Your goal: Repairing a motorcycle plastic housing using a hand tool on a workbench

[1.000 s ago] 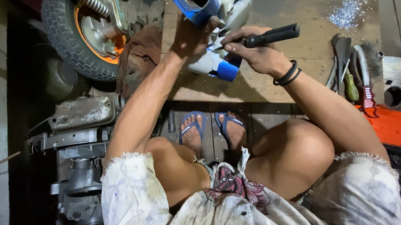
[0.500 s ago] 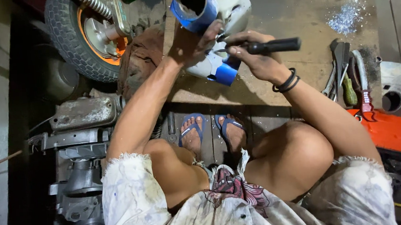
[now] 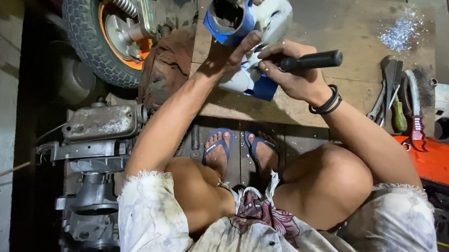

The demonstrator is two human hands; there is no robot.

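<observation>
Two hands are showing: the left hand (image 3: 227, 57) and the right hand (image 3: 292, 76). They're sharing one white-and-blue housing (image 3: 259, 21) and one black-handled tool (image 3: 312, 60). One tyre (image 3: 95, 40) is sitting left of the fingers, two blue sandals (image 3: 239, 146) below them.

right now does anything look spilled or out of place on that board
Yes: a patch of glittery metal shavings lies scattered at the far right corner of the wooden board, loose and unswept. Hand tools lie heaped at its right edge.
</observation>
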